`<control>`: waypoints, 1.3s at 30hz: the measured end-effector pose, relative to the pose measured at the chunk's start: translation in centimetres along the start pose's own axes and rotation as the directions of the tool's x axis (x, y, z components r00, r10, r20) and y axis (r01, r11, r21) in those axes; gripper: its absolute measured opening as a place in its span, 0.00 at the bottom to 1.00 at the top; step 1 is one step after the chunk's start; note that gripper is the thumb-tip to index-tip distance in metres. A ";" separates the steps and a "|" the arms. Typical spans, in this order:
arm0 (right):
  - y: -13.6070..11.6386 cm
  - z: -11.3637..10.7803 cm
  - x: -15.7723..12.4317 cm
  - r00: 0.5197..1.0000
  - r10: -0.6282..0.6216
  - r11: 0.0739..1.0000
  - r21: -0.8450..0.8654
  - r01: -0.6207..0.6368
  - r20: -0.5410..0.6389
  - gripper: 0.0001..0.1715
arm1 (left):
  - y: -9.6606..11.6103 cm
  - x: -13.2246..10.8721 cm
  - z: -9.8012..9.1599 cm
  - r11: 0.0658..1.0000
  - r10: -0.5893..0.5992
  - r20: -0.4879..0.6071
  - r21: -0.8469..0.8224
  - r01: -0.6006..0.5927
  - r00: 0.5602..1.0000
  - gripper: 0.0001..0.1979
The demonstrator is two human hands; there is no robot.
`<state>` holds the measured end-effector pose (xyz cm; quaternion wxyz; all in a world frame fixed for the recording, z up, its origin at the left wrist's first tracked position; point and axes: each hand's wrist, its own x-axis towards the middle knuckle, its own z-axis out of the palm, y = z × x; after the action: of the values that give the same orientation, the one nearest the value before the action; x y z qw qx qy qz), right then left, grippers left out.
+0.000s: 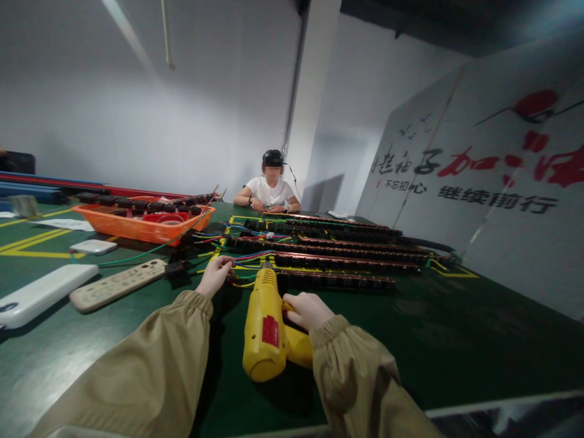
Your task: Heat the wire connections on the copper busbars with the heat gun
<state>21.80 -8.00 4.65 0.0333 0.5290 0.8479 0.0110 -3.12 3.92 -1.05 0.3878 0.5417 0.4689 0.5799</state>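
Observation:
My right hand (306, 309) is closed on the handle of a yellow heat gun (265, 328), which has a red label and points away from me. The nozzle sits close to a bundle of coloured wires (255, 258). Just left of the nozzle, my left hand (217, 274) pinches the ends of these wires. Long black strips with copper-coloured bars (337, 260) lie in rows behind the heat gun, and the wires run out of their left ends.
An orange basket (132, 228) holds black parts at the left. Nearer lie a beige power strip (119, 285), a white power bank (45, 295) and a small white box (93, 246). A person (272, 188) sits across the green table (447, 340).

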 end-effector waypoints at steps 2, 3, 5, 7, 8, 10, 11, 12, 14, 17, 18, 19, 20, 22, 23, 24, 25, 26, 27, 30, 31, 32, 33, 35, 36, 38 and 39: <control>0.5 0.1 -0.5 1.000 0.014 1.000 0.002 -0.014 -0.003 0.15 | 0.0 0.0 0.0 1.000 -0.005 0.005 -0.015 0.005 1.000 0.16; 0.7 0.1 -0.7 1.000 0.020 1.000 0.003 -0.020 -0.005 0.15 | -0.1 0.0 0.0 1.000 -0.008 0.006 -0.023 0.008 1.000 0.16; 1.0 0.1 -1.1 0.999 0.034 0.999 0.002 -0.034 -0.011 0.15 | -0.1 0.0 0.0 0.999 -0.011 0.007 -0.031 0.011 1.000 0.16; 1.3 0.1 -1.5 0.999 0.046 0.999 0.002 -0.046 -0.017 0.14 | -0.1 0.0 0.0 1.000 -0.015 0.006 -0.026 0.015 1.000 0.15; 1.4 0.1 -1.7 0.998 0.052 0.999 0.002 -0.052 -0.018 0.14 | -0.1 0.0 0.0 1.000 -0.016 0.004 -0.019 0.016 1.000 0.15; 1.5 0.1 -1.8 0.998 0.061 0.998 0.001 -0.061 -0.019 0.14 | -0.2 0.0 0.0 1.000 -0.014 0.004 -0.004 0.014 1.000 0.15; 1.5 0.2 -1.9 0.998 0.064 0.998 0.000 -0.064 -0.019 0.14 | -0.3 0.0 0.0 1.000 -0.012 0.004 0.004 0.012 1.000 0.15; 1.6 0.2 -1.9 0.998 0.065 0.998 -0.003 -0.065 -0.019 0.14 | -0.4 0.1 0.0 1.000 -0.008 0.006 0.011 0.008 1.000 0.15; 1.5 0.2 -1.9 0.998 0.065 0.998 -0.011 -0.065 -0.020 0.14 | -0.7 0.2 0.0 1.000 -0.004 0.010 0.023 0.004 1.000 0.16; 1.5 0.3 -1.8 0.998 0.062 0.997 -0.033 -0.063 -0.020 0.14 | -1.0 0.5 -0.1 0.999 0.004 0.019 0.041 -0.005 1.000 0.17; 1.5 0.4 -1.8 0.998 0.061 0.997 -0.041 -0.062 -0.018 0.14 | -1.1 0.5 -0.1 0.999 0.011 0.021 0.048 -0.012 1.000 0.17; 1.6 0.4 -1.8 0.998 0.061 0.997 -0.049 -0.062 -0.017 0.15 | -1.2 0.6 -0.1 0.998 0.021 0.023 0.056 -0.023 1.000 0.17; 1.5 0.4 -1.7 0.998 0.060 0.997 -0.056 -0.061 -0.015 0.15 | -1.2 0.6 -0.1 0.997 0.033 0.023 0.063 -0.034 0.999 0.17; 1.5 0.5 -1.7 0.998 0.058 0.996 -0.068 -0.059 -0.012 0.15 | -1.1 0.5 -0.1 0.996 0.048 0.022 0.075 -0.050 0.999 0.16; 1.5 0.5 -1.7 0.998 0.057 0.996 -0.074 -0.058 -0.011 0.15 | -1.0 0.5 0.0 0.996 0.050 0.020 0.078 -0.051 0.999 0.16; 1.5 0.5 -1.7 0.998 0.056 0.995 -0.078 -0.056 -0.010 0.15 | -1.0 0.4 0.0 0.995 0.048 0.019 0.081 -0.049 0.999 0.16; 1.4 0.4 -1.7 0.998 0.055 0.995 -0.082 -0.055 -0.008 0.15 | -0.9 0.4 0.0 0.995 0.045 0.018 0.084 -0.047 0.999 0.16; 1.4 0.4 -1.7 0.999 0.054 0.995 -0.086 -0.054 -0.007 0.15 | -0.8 0.3 0.0 0.995 0.045 0.017 0.087 -0.046 0.999 0.16; 1.3 0.3 -1.7 0.999 0.054 0.994 -0.091 -0.055 -0.005 0.15 | -0.8 0.2 0.1 0.995 0.046 0.015 0.090 -0.047 0.999 0.15; 1.2 0.1 -1.8 0.998 0.055 0.993 -0.103 -0.055 0.001 0.15 | -0.9 0.2 0.1 0.994 0.057 0.003 0.093 -0.057 0.998 0.15; 1.1 0.1 -1.8 0.999 0.054 0.993 -0.106 -0.054 0.001 0.15 | -0.9 0.2 0.1 0.994 0.059 -0.001 0.094 -0.059 0.998 0.14; 1.0 0.1 -1.8 0.999 0.052 0.993 -0.108 -0.051 0.002 0.15 | -1.0 0.2 0.1 0.994 0.060 -0.002 0.094 -0.059 0.998 0.14; 1.0 0.1 -1.7 0.999 0.047 0.993 -0.109 -0.047 0.001 0.15 | -1.0 0.3 0.1 0.993 0.062 0.000 0.097 -0.061 0.998 0.14; 0.8 0.1 -1.6 0.999 0.036 0.993 -0.108 -0.035 0.001 0.15 | -1.2 0.4 0.1 0.992 0.070 0.007 0.105 -0.070 0.998 0.15; 0.7 0.1 -1.5 1.000 0.030 0.994 -0.107 -0.030 0.001 0.15 | -1.2 0.5 0.0 0.991 0.075 0.009 0.110 -0.075 0.997 0.15; 0.5 0.1 -1.3 1.000 0.023 0.994 -0.104 -0.023 0.001 0.16 | -1.4 0.7 0.0 0.990 0.084 0.009 0.115 -0.085 0.996 0.15; 0.3 0.1 -1.1 1.000 0.021 0.995 -0.103 -0.020 0.001 0.16 | -1.4 0.7 0.0 0.990 0.087 0.007 0.114 -0.087 0.996 0.15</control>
<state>22.59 -8.87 4.60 0.0610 0.5353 0.8407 0.0545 -3.33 4.95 -2.23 0.3310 0.5835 0.4770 0.5679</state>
